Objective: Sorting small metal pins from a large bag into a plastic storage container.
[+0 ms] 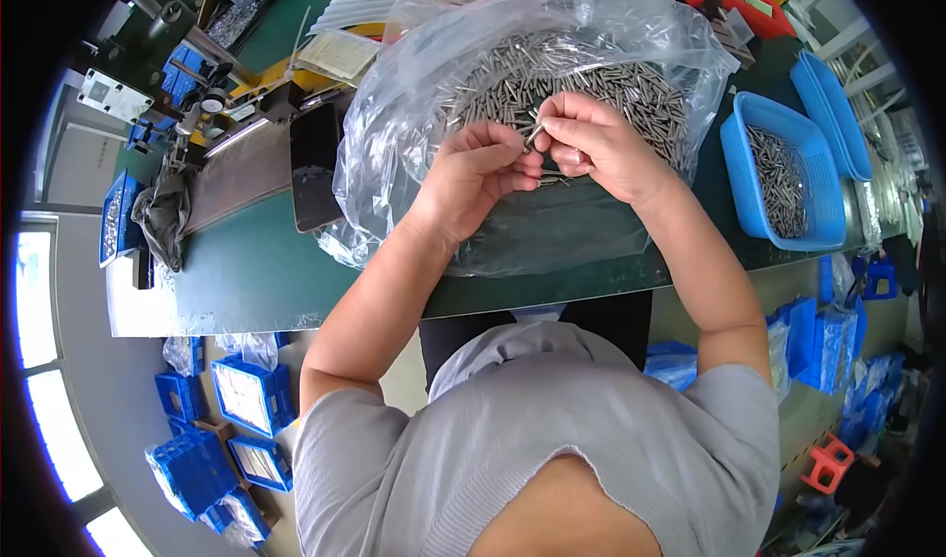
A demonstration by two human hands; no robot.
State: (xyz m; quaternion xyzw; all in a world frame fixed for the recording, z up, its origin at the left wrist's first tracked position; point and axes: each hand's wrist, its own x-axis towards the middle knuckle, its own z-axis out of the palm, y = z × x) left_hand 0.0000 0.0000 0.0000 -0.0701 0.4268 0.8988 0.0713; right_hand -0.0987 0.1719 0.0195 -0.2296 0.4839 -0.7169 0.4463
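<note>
Both my hands meet over a heap of small grey metal pins (631,104) lying on a clear plastic bag (404,74). My left hand (483,168) is closed in a pinch at the near edge of the heap, its fingertips on one thin metal pin (533,137). From the other side my right hand (596,143) pinches at the same pin, thumb and forefinger together. The fingers partly cover the pin, so its full shape does not show. The near part of the bag spreads flat toward the front edge of the green table (246,271).
Right of the bag stands a blue plastic basket (739,163) holding more metal pins, with another blue basket (828,104) beyond. A black phone (315,168) lies left of the bag, near a metal fixture with a dial gauge (213,102). Red trays sit at the back.
</note>
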